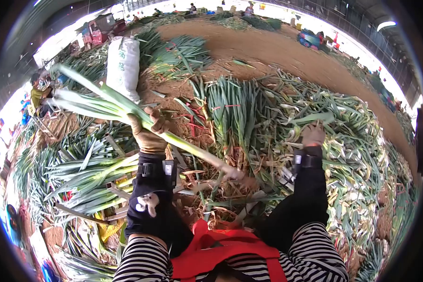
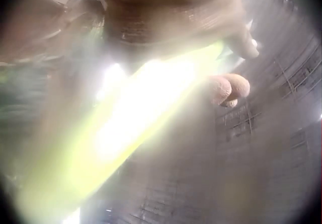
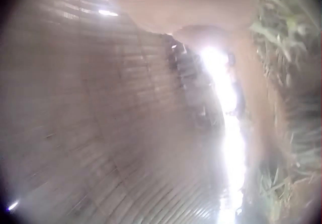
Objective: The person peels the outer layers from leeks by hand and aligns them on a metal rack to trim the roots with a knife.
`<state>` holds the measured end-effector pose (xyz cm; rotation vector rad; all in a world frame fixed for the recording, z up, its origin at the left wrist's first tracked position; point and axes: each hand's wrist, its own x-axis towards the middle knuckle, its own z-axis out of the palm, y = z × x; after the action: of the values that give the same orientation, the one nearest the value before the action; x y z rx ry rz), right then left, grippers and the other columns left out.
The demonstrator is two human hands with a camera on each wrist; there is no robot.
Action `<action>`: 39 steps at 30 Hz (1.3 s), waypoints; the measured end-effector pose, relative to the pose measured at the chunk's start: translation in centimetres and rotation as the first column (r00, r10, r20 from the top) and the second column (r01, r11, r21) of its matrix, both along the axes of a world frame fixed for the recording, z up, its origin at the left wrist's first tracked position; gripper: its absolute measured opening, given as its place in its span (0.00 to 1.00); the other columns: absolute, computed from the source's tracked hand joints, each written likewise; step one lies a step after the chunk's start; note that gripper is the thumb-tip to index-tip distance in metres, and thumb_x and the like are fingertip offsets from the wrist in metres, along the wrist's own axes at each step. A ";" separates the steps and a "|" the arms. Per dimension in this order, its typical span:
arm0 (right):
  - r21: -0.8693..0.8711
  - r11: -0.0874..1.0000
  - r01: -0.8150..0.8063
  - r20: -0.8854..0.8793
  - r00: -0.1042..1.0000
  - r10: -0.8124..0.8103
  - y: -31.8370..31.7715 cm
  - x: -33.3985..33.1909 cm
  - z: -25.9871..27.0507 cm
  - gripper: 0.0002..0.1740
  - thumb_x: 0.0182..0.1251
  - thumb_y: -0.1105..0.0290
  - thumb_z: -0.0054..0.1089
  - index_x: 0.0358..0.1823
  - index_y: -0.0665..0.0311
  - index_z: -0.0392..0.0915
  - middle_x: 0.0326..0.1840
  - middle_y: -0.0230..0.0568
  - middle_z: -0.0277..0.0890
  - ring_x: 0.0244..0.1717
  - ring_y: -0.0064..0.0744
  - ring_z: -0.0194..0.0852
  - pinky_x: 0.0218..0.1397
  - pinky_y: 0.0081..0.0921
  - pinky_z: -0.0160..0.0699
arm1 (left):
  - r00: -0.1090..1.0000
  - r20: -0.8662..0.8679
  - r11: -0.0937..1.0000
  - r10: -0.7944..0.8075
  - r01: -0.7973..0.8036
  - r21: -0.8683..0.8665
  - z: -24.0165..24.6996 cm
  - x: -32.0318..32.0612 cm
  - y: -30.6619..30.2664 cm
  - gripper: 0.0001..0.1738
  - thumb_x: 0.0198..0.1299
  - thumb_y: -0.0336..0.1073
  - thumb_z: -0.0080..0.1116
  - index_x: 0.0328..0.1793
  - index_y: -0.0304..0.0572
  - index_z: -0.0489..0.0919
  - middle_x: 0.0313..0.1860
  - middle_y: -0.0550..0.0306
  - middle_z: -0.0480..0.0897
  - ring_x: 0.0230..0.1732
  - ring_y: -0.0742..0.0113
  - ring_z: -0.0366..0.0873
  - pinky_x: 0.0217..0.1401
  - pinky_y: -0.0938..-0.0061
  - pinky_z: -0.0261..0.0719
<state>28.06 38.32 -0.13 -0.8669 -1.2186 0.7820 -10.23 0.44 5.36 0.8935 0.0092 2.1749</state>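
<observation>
a brown dirt floor [image 1: 249, 44] curves along the far side, its near edge met by a broad heap of leaf scraps [image 1: 350, 160] on the right; between the two hands stands a tied bundle [image 1: 234, 101] of leeks, well apart from each hand. the held leek [image 1: 192, 146] lies slantwise above the ground, its leafy end out to the left past the lower edge of a white sack [image 1: 123, 63], its root end pointing in toward the middle, near the foot of the bundle in the head view. the gloved left hand [image 1: 149, 133] is clamped round the stalk, the fingertips [image 2: 236, 85] showing beyond it in the left wrist view. the right hand [image 1: 313, 134] is over the scraps, just beside a loose green leaf [image 1: 315, 118]; it is blurred, and i cannot tell whether its fingers are apart or together, or whether they touch the leaf. counted: one leek in hand, one white sack, one upright bundle between the hands, one red apron [image 1: 225, 251] on the person; the laid leeks [image 1: 96, 171] at the left overlap too much to count.
</observation>
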 end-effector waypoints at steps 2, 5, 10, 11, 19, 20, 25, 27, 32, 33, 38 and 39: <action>-0.161 0.984 0.075 0.442 0.897 0.004 3.8 2.7 -3.0 0.25 0.69 0.50 0.47 0.52 0.66 0.75 0.45 0.47 0.79 0.42 0.44 0.79 0.46 0.37 0.76 | 1.000 0.021 1.000 0.021 -0.021 0.008 0.3 -0.4 -1.3 0.33 0.57 0.69 0.56 0.46 0.45 0.78 0.32 0.64 0.74 0.26 0.74 0.66 0.28 0.76 0.64; -0.126 0.950 0.285 0.971 0.233 0.059 -2.1 1.3 0.9 0.35 0.64 0.43 0.52 0.55 0.70 0.76 0.54 0.59 0.78 0.57 0.57 0.75 0.55 0.40 0.74 | 0.997 -0.025 0.997 0.075 -0.075 -0.017 1.8 0.5 -1.4 0.33 0.53 0.68 0.60 0.41 0.44 0.79 0.27 0.65 0.70 0.29 0.70 0.66 0.35 0.70 0.67; -0.245 0.845 -0.474 0.693 0.524 0.495 -13.2 -8.4 4.9 0.16 0.62 0.57 0.61 0.37 0.63 0.83 0.29 0.41 0.81 0.35 0.26 0.79 0.38 0.24 0.75 | 0.980 -0.197 0.999 0.037 -0.043 -0.024 0.8 1.3 0.3 0.31 0.50 0.67 0.64 0.35 0.45 0.81 0.24 0.66 0.67 0.27 0.69 0.65 0.54 0.61 0.71; -0.233 0.736 -0.636 0.568 0.526 0.633 -14.9 -10.3 3.9 0.15 0.62 0.57 0.62 0.41 0.62 0.83 0.35 0.40 0.82 0.38 0.27 0.80 0.39 0.24 0.76 | 0.971 -0.237 0.999 0.026 -0.033 -0.023 0.9 1.7 0.8 0.30 0.51 0.66 0.63 0.35 0.45 0.81 0.24 0.65 0.68 0.27 0.69 0.65 0.53 0.60 0.70; -0.383 0.096 -0.919 0.072 0.074 0.995 -26.3 -15.8 5.0 0.19 0.69 0.59 0.56 0.50 0.68 0.77 0.44 0.37 0.77 0.47 0.21 0.73 0.50 0.18 0.71 | 0.951 -0.308 0.932 -0.030 -0.085 -0.353 0.0 6.1 2.9 0.26 0.52 0.57 0.67 0.35 0.40 0.77 0.27 0.59 0.72 0.30 0.63 0.70 0.45 0.65 0.69; -0.389 0.095 -0.916 0.071 0.073 0.995 -26.7 -15.9 4.9 0.19 0.69 0.59 0.56 0.50 0.68 0.77 0.44 0.37 0.77 0.47 0.21 0.73 0.50 0.18 0.71 | 0.973 -0.229 0.915 -0.027 -0.067 -0.397 -0.1 7.0 3.0 0.25 0.51 0.54 0.69 0.36 0.38 0.77 0.27 0.56 0.75 0.30 0.61 0.73 0.41 0.64 0.73; -0.308 0.068 -0.949 -0.122 0.111 0.986 -27.4 -15.6 4.2 0.19 0.69 0.63 0.55 0.56 0.69 0.73 0.49 0.33 0.77 0.47 0.21 0.73 0.47 0.21 0.73 | 0.948 -0.308 0.865 0.082 -0.221 -0.449 1.5 8.7 2.4 0.25 0.51 0.51 0.70 0.37 0.35 0.78 0.27 0.54 0.78 0.28 0.63 0.76 0.34 0.70 0.77; -0.304 0.103 -0.947 -0.063 0.128 0.990 -26.3 -15.6 3.4 0.17 0.69 0.66 0.54 0.54 0.70 0.75 0.50 0.34 0.77 0.48 0.23 0.74 0.48 0.22 0.74 | 0.946 -0.318 0.856 0.057 -0.210 -0.472 0.9 8.1 2.4 0.24 0.51 0.51 0.70 0.37 0.35 0.78 0.27 0.54 0.77 0.28 0.64 0.76 0.35 0.70 0.77; 0.147 0.228 -0.962 0.882 0.232 0.410 -25.1 -15.3 3.4 0.12 0.70 0.71 0.50 0.49 0.69 0.78 0.47 0.37 0.79 0.50 0.27 0.75 0.53 0.24 0.73 | 0.956 -0.291 0.878 0.040 -0.172 -0.447 0.7 7.5 2.4 0.24 0.52 0.53 0.68 0.35 0.37 0.77 0.27 0.56 0.74 0.27 0.63 0.72 0.43 0.64 0.75; 0.182 0.230 -0.956 0.888 0.260 0.379 -25.6 -15.0 3.7 0.12 0.71 0.72 0.49 0.49 0.69 0.79 0.47 0.37 0.79 0.52 0.28 0.75 0.54 0.24 0.72 | 0.960 -0.280 0.903 0.004 -0.124 -0.412 0.7 7.3 2.4 0.25 0.53 0.55 0.67 0.35 0.37 0.77 0.26 0.57 0.73 0.27 0.63 0.71 0.45 0.63 0.74; -0.350 0.038 -0.936 0.004 0.040 0.999 -27.5 -14.7 6.5 0.14 0.71 0.65 0.55 0.47 0.71 0.79 0.43 0.38 0.79 0.45 0.23 0.75 0.48 0.22 0.74 | 0.946 -0.317 0.960 -0.064 -0.029 -0.280 1.1 7.2 2.2 0.27 0.56 0.59 0.63 0.34 0.40 0.78 0.25 0.60 0.71 0.27 0.65 0.70 0.46 0.63 0.72; -0.347 0.126 -0.929 0.001 0.134 0.991 -27.9 -14.9 5.8 0.15 0.72 0.65 0.54 0.47 0.71 0.79 0.42 0.37 0.79 0.43 0.22 0.76 0.46 0.20 0.75 | 0.952 -0.301 0.955 -0.051 -0.041 -0.293 0.9 7.3 2.3 0.26 0.56 0.59 0.62 0.35 0.40 0.78 0.25 0.60 0.71 0.27 0.65 0.70 0.45 0.63 0.72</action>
<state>13.13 10.46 5.65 -0.1822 -1.9483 2.0452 -2.93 2.73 6.31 1.0400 0.4741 1.9409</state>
